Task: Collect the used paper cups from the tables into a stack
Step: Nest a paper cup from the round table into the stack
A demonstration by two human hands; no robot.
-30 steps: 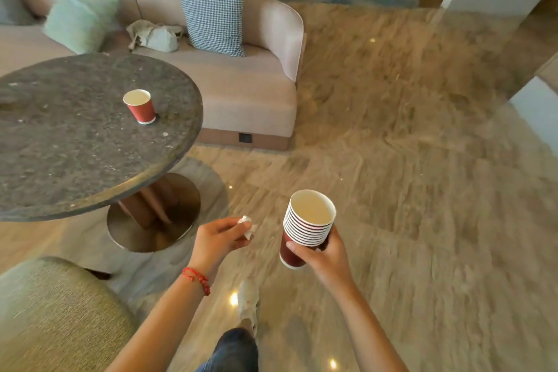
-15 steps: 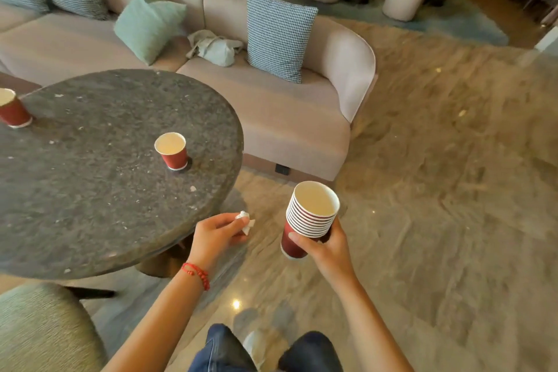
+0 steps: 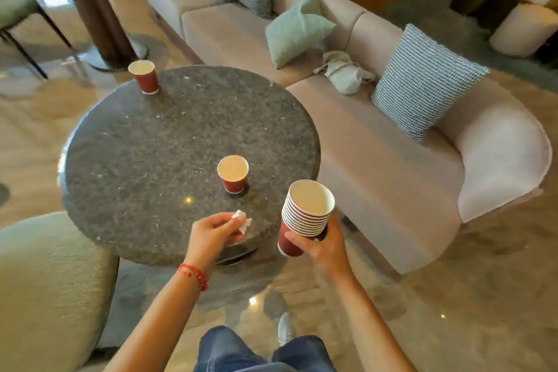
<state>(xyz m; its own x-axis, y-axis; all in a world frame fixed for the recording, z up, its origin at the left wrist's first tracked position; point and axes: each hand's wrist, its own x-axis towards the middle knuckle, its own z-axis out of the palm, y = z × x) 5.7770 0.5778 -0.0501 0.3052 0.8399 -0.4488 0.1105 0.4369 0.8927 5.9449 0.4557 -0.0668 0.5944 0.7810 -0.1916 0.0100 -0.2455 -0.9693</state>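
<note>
Lounge setting here, marble-look floor, a long beige sofa (image 3: 377, 142) with cushions off to the right, and right in front of you a round dark speckled bench (image 3: 157, 160) with two red paper cups left on it. The near cup (image 3: 233, 174) stands upright toward the bench's front-right edge, mouth up, so its long axis is vertical. The far cup (image 3: 143, 76) sits upright at the back-left rim, well apart from the first one. Your right hand (image 3: 324, 246) is wrapped around the bottom of the stack (image 3: 305, 216), fingers curled round the lowest cup, stack tilted a little with the open mouth facing up and toward the bench. Your left hand (image 3: 211, 234) is pinching a small crumpled bit of white paper (image 3: 243, 220) between thumb and fingertips, hovering over the near edge of the bench. What matters is that the near cup lies just ahead of and slightly right of your left hand, and up-left of the stack, roughly between the two hands but further out. I'd say the left hand is the closer one, though it's busy with that paper, so you'd probably need spare fingers to grab the cup by its side and drop it straight into the stack. The far cup looks like a reach across.
</note>
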